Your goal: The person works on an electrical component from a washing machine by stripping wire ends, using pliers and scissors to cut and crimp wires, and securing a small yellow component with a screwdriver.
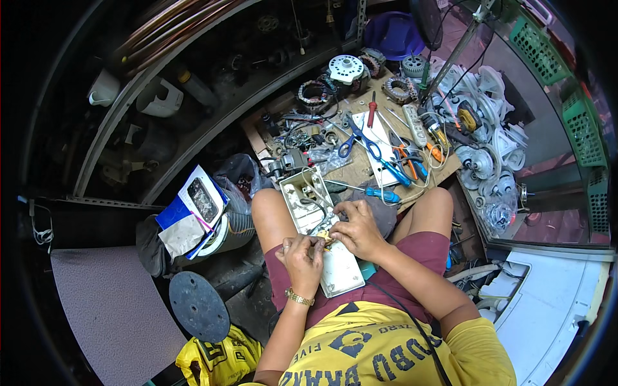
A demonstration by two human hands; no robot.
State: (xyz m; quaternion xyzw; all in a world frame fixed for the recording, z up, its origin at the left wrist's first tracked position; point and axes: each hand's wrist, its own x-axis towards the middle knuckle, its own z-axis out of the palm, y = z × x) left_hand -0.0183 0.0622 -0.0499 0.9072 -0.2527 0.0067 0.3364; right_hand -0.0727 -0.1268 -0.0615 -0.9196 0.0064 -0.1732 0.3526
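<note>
Across my lap lies a long cream-coloured plastic housing [342, 273], its inside facing up, with dark and light wires [313, 209] in its far part. My left hand [302, 258] is closed, thumb and fingers pinched over the middle of the housing. Opposite it, my right hand [358, 229] is closed too, with its fingertips bent down close to the left ones. A small yellowish part [326, 239] shows between the fingertips, partly covered by them. Its kind is too small to make out.
On the wooden board [347, 174] ahead lie blue scissors [358, 137], a red screwdriver [372, 109], a blue-handled screwdriver [382, 193], pliers [412, 157] and a power strip [414, 125]. White plastic parts [479, 161] pile up at right. A round metal plate [199, 307] stands at left.
</note>
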